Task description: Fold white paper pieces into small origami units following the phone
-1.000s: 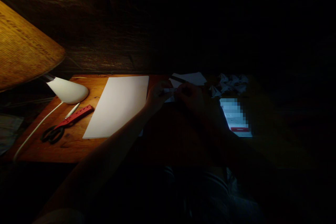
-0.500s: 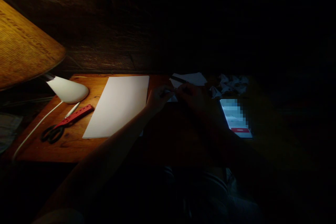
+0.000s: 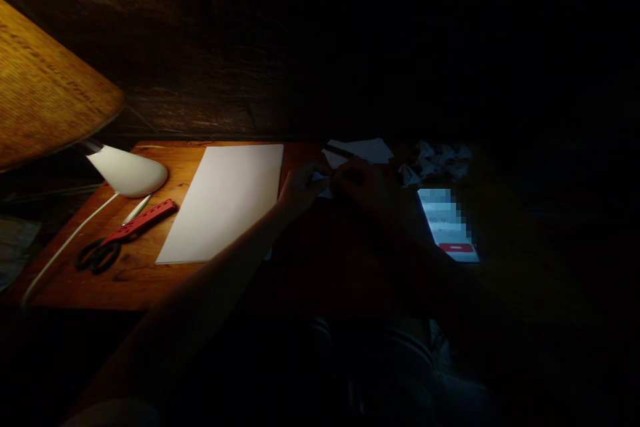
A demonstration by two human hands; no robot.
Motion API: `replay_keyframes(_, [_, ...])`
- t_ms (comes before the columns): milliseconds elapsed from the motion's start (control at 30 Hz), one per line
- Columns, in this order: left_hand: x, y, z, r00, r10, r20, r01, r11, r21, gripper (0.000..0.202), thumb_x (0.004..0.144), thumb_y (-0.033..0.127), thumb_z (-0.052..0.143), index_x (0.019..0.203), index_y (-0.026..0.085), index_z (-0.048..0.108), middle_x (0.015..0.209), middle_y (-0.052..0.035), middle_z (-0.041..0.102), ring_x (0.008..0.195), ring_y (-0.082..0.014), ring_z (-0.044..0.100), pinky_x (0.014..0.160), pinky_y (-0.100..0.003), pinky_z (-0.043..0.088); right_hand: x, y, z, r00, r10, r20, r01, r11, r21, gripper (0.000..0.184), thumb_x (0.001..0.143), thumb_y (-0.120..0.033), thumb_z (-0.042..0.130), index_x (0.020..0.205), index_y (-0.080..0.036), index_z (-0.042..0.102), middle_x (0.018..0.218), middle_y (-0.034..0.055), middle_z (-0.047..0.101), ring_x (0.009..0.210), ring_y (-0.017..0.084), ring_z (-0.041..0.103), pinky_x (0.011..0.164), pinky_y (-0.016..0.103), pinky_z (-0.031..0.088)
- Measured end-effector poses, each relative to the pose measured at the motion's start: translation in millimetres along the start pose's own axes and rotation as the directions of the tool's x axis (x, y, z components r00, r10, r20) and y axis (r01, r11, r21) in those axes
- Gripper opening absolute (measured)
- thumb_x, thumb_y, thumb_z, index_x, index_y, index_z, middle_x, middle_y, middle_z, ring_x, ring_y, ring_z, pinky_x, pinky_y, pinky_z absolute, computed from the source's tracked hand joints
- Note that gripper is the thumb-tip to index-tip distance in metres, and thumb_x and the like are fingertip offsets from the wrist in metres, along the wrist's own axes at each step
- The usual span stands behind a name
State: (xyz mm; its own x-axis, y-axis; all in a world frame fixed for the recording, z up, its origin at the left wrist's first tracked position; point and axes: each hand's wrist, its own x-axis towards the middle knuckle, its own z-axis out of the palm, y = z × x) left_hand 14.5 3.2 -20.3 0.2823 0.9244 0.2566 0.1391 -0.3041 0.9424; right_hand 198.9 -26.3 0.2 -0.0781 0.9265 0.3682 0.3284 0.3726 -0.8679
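Observation:
Close together over the dim middle of the table, my left hand (image 3: 300,185) and my right hand (image 3: 361,181) both have their fingers closed on a small piece of white paper (image 3: 321,177). Shadow and the fingers hide most of its shape, though it looks folded. Just left of my left hand lies a large stack of white paper (image 3: 227,203). Behind my right hand are smaller cut sheets (image 3: 367,149) with a dark, narrow strip-like object (image 3: 339,150) across them. A cluster of small folded paper pieces (image 3: 435,161) sits to the right.
A lamp with a tan shade (image 3: 50,90) and white base (image 3: 133,172) stands at the left, its white cord (image 3: 70,243) trailing forward. Near it lie scissors in a red sheath (image 3: 140,221) and a white pen-like object (image 3: 136,210). A lit phone (image 3: 445,223) lies at the right.
My right hand has turned slightly and its fingers have shifted over the small paper, which shows a little less. My left hand stays nearly where it was.

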Motion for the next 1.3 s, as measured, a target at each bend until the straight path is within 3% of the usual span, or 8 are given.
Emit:
replay_keyframes(433, [0, 1, -0.3, 1.000, 0.010, -0.003, -0.010, 1.000, -0.002, 0.013, 0.076, 0.027, 0.068, 0.087, 0.020, 0.070, 0.085, -0.0024, 0.072, 0.075, -0.0159, 0.061, 0.067, -0.026, 0.046, 2, -4, -9, 0.993, -0.068, 0.095, 0.078, 0.992, -0.096, 0.009, 0.078, -0.019, 0.074, 0.081, -0.025, 0.068, 0.089, 0.0023, 0.073, 0.085, 0.022, 0.064, 0.080, 0.037, 0.051])
replay_keyframes(700, [0, 3, -3.1, 0.999, 0.006, 0.033, -0.004, 0.999, -0.052, 0.021, 0.073, 0.019, 0.068, 0.093, 0.021, 0.072, 0.088, -0.0024, 0.074, 0.079, -0.0162, 0.065, 0.070, -0.027, 0.051, -1, -5, -5, 0.999, 0.042, 0.014, -0.042, 0.999, -0.019, 0.007, 0.082, -0.024, 0.072, 0.078, -0.024, 0.066, 0.081, 0.0011, 0.071, 0.077, 0.019, 0.063, 0.075, 0.034, 0.051])
replay_keyframes(933, [0, 4, -2.9, 0.999, 0.033, -0.026, -0.034, 0.998, -0.053, 0.022, 0.079, 0.020, 0.065, 0.098, 0.019, 0.076, 0.104, -0.0064, 0.077, 0.095, -0.0199, 0.072, 0.082, -0.031, 0.057, 2, 2, 1, 0.997, 0.068, -0.031, -0.064, 0.991, 0.120, 0.016, 0.076, -0.034, 0.074, 0.073, -0.024, 0.063, 0.075, 0.0000, 0.069, 0.074, 0.019, 0.061, 0.070, 0.032, 0.050])
replay_keyframes(1167, [-1, 3, -4.3, 1.000, 0.002, 0.006, -0.002, 0.999, -0.040, 0.025, 0.078, 0.021, 0.067, 0.101, 0.020, 0.078, 0.097, -0.0042, 0.077, 0.083, -0.0172, 0.069, 0.074, -0.027, 0.055, 1, 2, 2, 0.995, 0.098, -0.029, -0.094, 0.990, 0.110, 0.012, 0.077, -0.031, 0.073, 0.075, -0.023, 0.064, 0.079, 0.0013, 0.070, 0.078, 0.019, 0.062, 0.074, 0.034, 0.052])
replay_keyframes(1300, [0, -2, -4.4, 0.999, 0.030, -0.017, -0.030, 1.000, -0.002, 0.023, 0.078, 0.023, 0.071, 0.100, 0.019, 0.077, 0.096, -0.0045, 0.078, 0.086, -0.0185, 0.070, 0.078, -0.029, 0.055, 0, 5, 3, 0.998, 0.048, -0.030, -0.044, 0.993, 0.106, 0.011, 0.079, -0.031, 0.073, 0.078, -0.023, 0.064, 0.082, 0.0018, 0.071, 0.079, 0.020, 0.064, 0.076, 0.035, 0.052])
